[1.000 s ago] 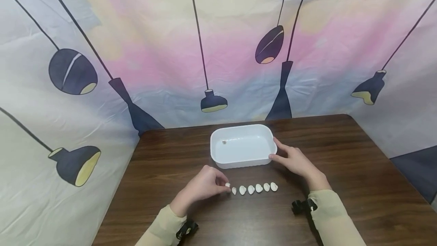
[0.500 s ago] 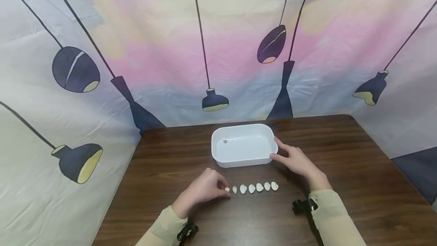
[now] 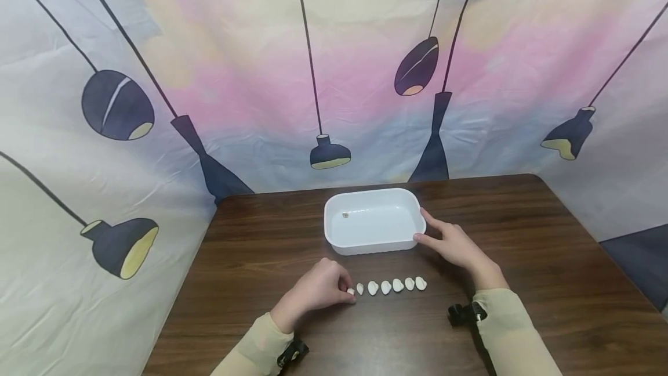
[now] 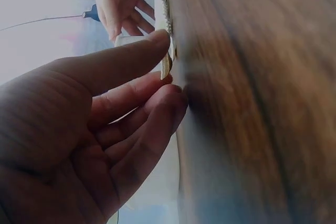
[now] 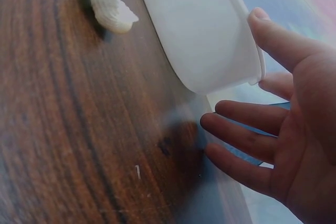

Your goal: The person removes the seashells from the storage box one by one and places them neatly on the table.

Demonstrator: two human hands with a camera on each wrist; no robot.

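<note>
My left hand (image 3: 317, 288) pinches a small white seashell (image 4: 165, 67) between thumb and fingertips, close to the wooden table at the left end of a row. Several white seashells (image 3: 386, 287) lie in that row, running off to the right. My right hand (image 3: 456, 245) holds the near right corner of a white rectangular dish (image 3: 376, 231) with thumb and index finger at the rim. Its other fingers spread below the rim, apart from the dish, in the right wrist view. A ribbed shell (image 5: 110, 9) shows beside the dish there.
A tiny brownish bit (image 3: 345, 214) lies inside the dish on its left. The brown wooden table (image 3: 250, 242) ends at a hanging cloth (image 3: 250, 74) printed with lamps. Black wrist cameras (image 3: 461, 314) sit on both sleeves.
My left hand has brought the seashell slightly nearer to me and to the row's left end, lower against the table. My right hand keeps its hold on the dish.
</note>
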